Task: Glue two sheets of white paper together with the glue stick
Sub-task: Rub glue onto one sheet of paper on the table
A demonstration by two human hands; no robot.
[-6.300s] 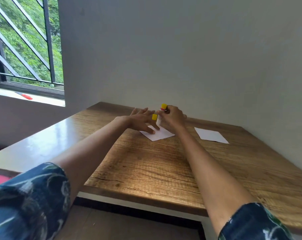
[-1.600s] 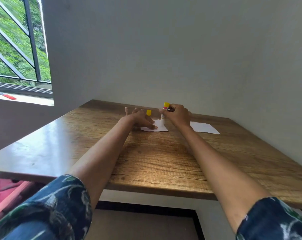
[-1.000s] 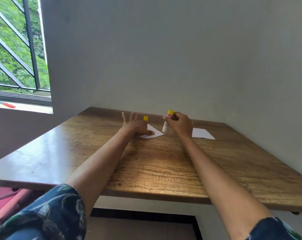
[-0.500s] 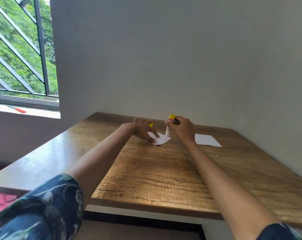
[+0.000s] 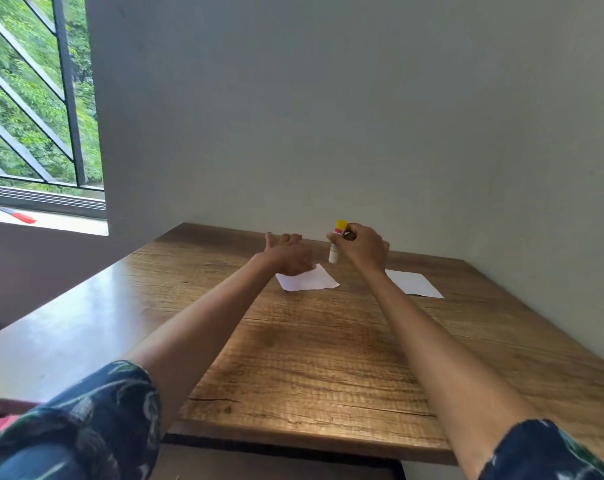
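A small white sheet [image 5: 311, 280] lies on the wooden table [image 5: 328, 358] towards the far wall. My left hand [image 5: 288, 254] rests on its far left corner with the fingers curled down. The yellow cap seen at those fingers in the earlier frames is hidden behind the hand. My right hand [image 5: 364, 249] grips the glue stick [image 5: 335, 244] upright, yellow end up and white body pointing down. The stick is lifted just above the sheet's far right corner. A second white sheet [image 5: 414, 284] lies flat to the right of my right wrist.
The table stands in a corner, with the wall [image 5: 362, 133] close behind the sheets and on the right. A barred window [image 5: 34, 98] is at the left, with a red tool [image 5: 18, 215] on its sill. The table's front edge [image 5: 293, 441] is near me.
My right hand has raised the glue stick off the sheet. My left hand has turned, so the yellow cap no longer shows. The sheet has swung slightly under my left hand.
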